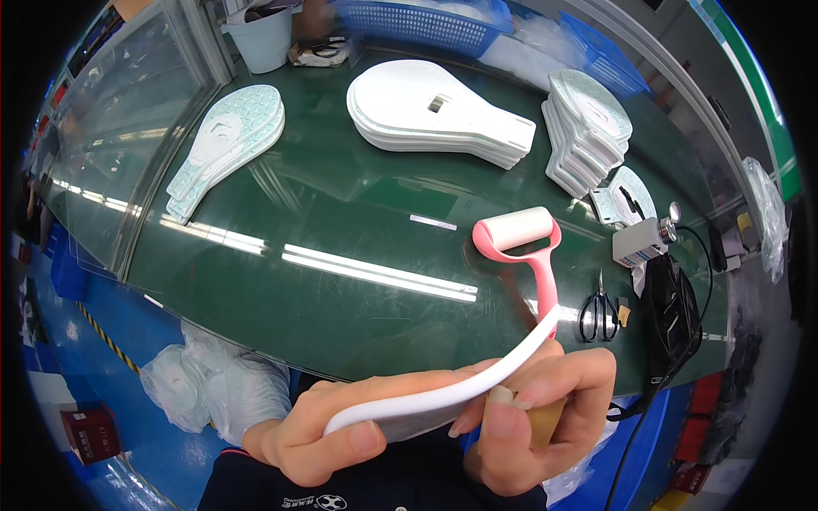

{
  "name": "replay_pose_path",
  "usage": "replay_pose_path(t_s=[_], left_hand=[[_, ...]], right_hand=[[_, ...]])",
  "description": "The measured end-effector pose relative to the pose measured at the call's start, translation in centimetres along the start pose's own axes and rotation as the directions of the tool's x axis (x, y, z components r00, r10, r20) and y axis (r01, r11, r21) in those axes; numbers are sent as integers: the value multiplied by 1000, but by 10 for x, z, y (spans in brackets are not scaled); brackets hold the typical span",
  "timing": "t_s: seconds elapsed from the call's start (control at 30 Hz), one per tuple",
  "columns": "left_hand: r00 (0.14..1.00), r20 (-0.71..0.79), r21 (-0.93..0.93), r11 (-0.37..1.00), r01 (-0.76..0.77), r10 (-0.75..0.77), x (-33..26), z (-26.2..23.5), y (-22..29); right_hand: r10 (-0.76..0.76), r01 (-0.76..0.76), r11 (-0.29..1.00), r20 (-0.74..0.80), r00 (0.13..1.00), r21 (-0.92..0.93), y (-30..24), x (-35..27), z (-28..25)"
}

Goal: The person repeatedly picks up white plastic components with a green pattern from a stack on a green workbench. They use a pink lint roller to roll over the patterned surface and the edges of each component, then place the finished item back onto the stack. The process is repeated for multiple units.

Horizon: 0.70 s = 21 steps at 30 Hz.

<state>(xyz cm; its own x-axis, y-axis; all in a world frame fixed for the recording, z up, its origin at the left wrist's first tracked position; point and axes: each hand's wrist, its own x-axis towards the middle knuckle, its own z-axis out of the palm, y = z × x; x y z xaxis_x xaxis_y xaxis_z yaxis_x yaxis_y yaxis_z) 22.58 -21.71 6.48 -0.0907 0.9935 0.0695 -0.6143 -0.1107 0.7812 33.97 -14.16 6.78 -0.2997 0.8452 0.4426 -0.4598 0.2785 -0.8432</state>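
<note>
Evidently, one panel is mid-handling at the near edge of the bench (358, 234). A white panel (452, 390) hangs before the person's chest, edge toward me, its greyish underside partly showing. The left hand (298, 430) clasps it, thumb below and fingers above. The right hand (575, 383) is curled narrow at the panel's underside, beside a brownish-yellow piece (550, 423); whether those fingers grip it I cannot tell.

I'd judge this panel unfinished, since both hands are busy on it. From it, a stack of plain white panels (396, 94) lies at twelve o'clock, two pale-green patterned panels (226, 128) between ten and eleven, and a patterned stack (596, 102) at one. Which are done and which remain, I can't say.

Nearer, at one o'clock, rests a pink roller (545, 277), the panel's tip overlapping its handle from where I look; touching or not is unclear. Toward two o'clock sit dark-handled scissors (607, 317) and a pale bottle (639, 243), with a black pouch (673, 311) just beyond the scissors, crowding that side. Blue baskets (417, 27) line the far edge at twelve.
</note>
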Motion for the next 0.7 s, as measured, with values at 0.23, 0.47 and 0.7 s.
replay_pose_path(t_s=[0.23,0.47,0.7], left_hand=[[999,-6,24,999,36,-36,-3,-5,-1],[996,-47,23,997,74,-73,-4,-5,1],[986,-37,8,987,162,-162,-5,-9,10]], right_hand=[[38,-39,999,27,999,34,0,2,-3],[48,-56,998,179,983,40,0,4,-12],[36,-99,928,179,983,358,-10,7,-8]])
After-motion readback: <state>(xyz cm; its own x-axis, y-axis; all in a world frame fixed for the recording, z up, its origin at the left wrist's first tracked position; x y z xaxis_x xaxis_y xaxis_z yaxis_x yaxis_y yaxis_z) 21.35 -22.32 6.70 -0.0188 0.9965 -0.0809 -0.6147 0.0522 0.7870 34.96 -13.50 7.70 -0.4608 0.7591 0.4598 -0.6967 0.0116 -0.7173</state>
